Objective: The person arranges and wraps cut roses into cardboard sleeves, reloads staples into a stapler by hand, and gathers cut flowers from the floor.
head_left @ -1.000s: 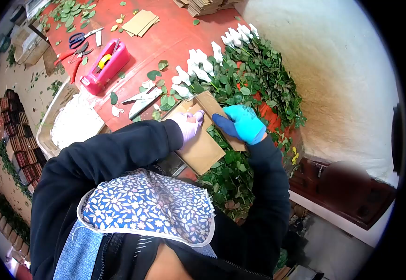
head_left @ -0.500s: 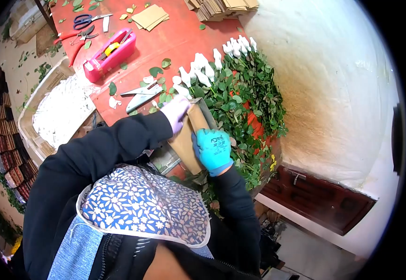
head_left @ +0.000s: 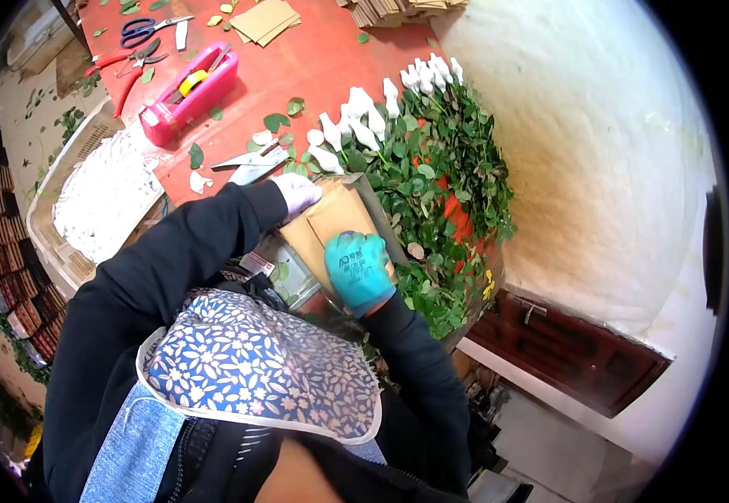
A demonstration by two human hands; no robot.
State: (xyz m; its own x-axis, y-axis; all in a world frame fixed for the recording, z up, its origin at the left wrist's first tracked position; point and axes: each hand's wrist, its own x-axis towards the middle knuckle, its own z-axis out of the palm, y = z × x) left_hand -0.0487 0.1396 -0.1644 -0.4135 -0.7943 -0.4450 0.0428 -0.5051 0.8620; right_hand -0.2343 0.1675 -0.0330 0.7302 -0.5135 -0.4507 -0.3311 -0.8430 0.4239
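My left hand (head_left: pixel 299 194), in a pale purple glove, is at the upper left edge of the brown cardboard (head_left: pixel 331 220); its fingertips are partly hidden there. My right hand (head_left: pixel 359 270), in a teal glove, lies over the cardboard's lower right part with its fingers curled round the edge. The cardboard rests in a grey metal frame (head_left: pixel 374 208). Just behind and to the right lie stems with green leaves (head_left: pixel 419 172) and white-wrapped heads (head_left: pixel 363 126). Silver scissors (head_left: pixel 255 163) lie left of the wrapped heads.
On the red table (head_left: pixel 314 67) are a pink tape dispenser (head_left: pixel 188 94), blue-handled scissors (head_left: pixel 151 30), red-handled pruners (head_left: pixel 134 60), cardboard pieces (head_left: pixel 265 21) and a cardboard stack (head_left: pixel 398 8). A basket (head_left: pixel 62 176) of white material (head_left: pixel 109 197) stands left. Dark red door (head_left: pixel 562 348) at right.
My right hand has moved down and left with the cardboard, which now lies flatter in the metal frame. My left hand has shifted left to the cardboard's upper edge.
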